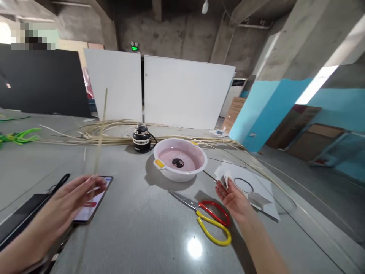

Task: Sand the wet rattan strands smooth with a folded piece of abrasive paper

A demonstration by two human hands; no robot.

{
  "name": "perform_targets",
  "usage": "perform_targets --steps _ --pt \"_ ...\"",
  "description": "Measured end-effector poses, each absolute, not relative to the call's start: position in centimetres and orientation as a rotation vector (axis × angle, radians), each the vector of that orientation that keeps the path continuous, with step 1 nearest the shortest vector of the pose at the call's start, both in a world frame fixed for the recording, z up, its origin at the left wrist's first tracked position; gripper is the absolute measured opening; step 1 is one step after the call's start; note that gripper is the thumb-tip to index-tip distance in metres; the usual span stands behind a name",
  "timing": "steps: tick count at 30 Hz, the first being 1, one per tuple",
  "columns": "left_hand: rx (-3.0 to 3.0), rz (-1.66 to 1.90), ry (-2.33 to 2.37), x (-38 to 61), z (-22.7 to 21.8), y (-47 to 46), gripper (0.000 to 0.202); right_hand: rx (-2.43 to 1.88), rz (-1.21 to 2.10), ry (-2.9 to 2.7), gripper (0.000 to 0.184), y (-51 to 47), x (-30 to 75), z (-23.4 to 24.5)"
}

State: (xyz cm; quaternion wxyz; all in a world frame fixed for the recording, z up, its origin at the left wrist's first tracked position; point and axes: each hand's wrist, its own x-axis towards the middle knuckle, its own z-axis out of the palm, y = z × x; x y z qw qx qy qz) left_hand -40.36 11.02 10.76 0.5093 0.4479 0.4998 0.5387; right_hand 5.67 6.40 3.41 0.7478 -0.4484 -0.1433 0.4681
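Note:
My left hand [71, 201] hovers over the table's left side, blurred by motion. Its fingertips pinch a thin pale reed strip [101, 129] that stands almost upright above the hand. Just beyond the fingers lies a smartphone [95, 201] with its screen lit. My right hand [234, 198] is palm up with its fingers apart and holds nothing. Its fingertips reach the edge of some white paper sheets [256, 190] that carry a thin ring [243, 185]. Red and yellow scissors [212, 219] lie just left of that hand.
A white basin [179, 169] holding pinkish water sits at the table's centre, a black jar [141, 139] behind it. A coil of reeds [111, 133] stretches across the back. A dark tablet [17, 220] and green strands [19, 137] lie left. White boards [182, 91] stand behind.

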Motion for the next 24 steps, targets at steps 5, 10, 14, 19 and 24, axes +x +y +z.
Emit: perform_targets --steps 5,10,14,19,24 --pt "1.021 1.486 0.982 -35.4 12.4 15.0 0.046 -0.971 1.074 -0.367 0.033 6.4 3.6 4.2" --pt "0.962 1.644 0.885 -32.8 13.2 16.5 0.039 -0.965 1.039 -0.457 0.037 4.3 0.6 7.3" --pt "0.892 1.576 0.846 -32.5 13.0 15.4 0.037 -0.986 1.046 -0.523 0.031 1.0 -1.5 8.3" --pt "0.822 1.376 0.809 -31.7 11.6 13.5 0.038 -1.024 1.152 -0.669 0.030 0.7 -6.9 7.9" --pt "0.768 1.295 0.762 -29.8 9.6 12.7 0.036 -0.942 1.343 -0.689 0.044 5.3 -11.1 7.5"
